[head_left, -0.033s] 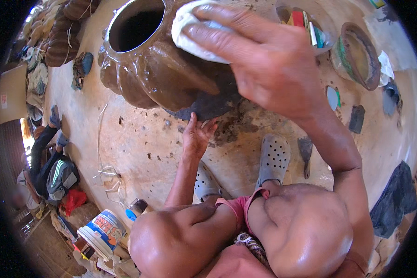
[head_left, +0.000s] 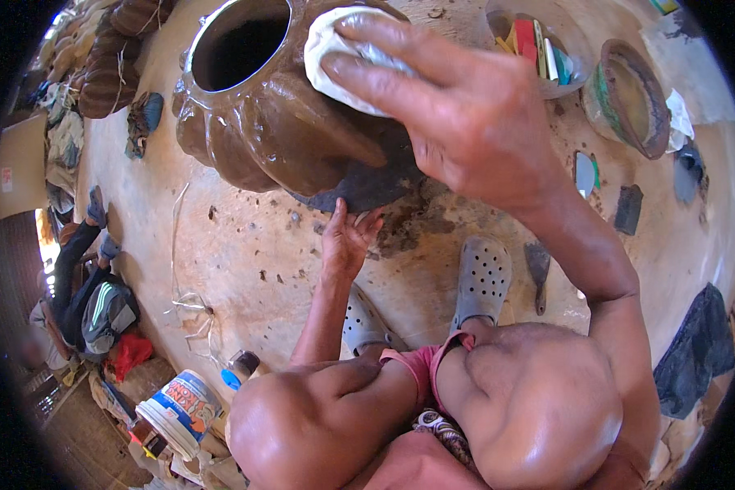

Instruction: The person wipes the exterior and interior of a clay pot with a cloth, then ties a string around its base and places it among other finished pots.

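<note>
A wet, brown, ribbed clay pot (head_left: 282,143) with a wide round mouth stands at the top of the head view. It rests on a dark round board (head_left: 355,186). My right hand (head_left: 474,114) is closed on a wet white cloth (head_left: 335,61) and holds it against the pot's shoulder, just right of the mouth. Down at the near edge of the board, my left hand (head_left: 349,241) grips the rim with thumb and fingers, palm turned up. The pot's far side runs out of the picture.
To the right are a clear tub (head_left: 559,77) of small tools, a basin (head_left: 629,102) of murky water, a scraper (head_left: 537,273) and a dark cloth (head_left: 694,359). At lower left stands a white bucket (head_left: 180,408). Another person (head_left: 77,286) sits farther left. Several ribbed pots (head_left: 110,82) stand behind.
My right hand and the white cloth have shifted very slightly over the pot's shoulder. My left hand and the pot look the same.
</note>
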Available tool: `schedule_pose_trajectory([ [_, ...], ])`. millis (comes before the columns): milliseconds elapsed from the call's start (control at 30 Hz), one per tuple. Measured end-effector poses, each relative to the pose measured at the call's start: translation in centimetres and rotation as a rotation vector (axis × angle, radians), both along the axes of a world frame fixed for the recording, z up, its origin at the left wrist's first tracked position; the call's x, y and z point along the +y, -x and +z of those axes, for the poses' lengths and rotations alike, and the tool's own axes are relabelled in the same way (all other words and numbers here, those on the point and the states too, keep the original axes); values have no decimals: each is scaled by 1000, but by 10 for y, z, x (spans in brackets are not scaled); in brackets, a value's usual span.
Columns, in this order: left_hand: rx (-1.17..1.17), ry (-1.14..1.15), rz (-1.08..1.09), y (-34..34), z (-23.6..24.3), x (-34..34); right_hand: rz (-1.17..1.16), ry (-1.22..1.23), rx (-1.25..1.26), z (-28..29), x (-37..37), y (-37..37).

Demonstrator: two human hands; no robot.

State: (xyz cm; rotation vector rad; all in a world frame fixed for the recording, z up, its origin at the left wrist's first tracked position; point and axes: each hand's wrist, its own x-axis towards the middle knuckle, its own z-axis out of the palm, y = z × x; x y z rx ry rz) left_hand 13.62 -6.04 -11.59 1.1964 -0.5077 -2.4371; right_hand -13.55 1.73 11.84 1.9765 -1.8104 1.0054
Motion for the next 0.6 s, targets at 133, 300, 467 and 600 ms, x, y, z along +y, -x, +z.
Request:
schedule_pose_trajectory([
  [133,-14,-19,25,-1,-1,1,-83,260,-50,-36,-3,-3],
  [300,-5,-9,5,0,0,2,-172,88,-136,-110,25,-4],
  [467,-7,-30,-8,5,-1,9,-120,-331,-135,-150,40,4],
  [600,-14,-62,-71,9,1,11,-335,-176,-324,-102,44,10],
])
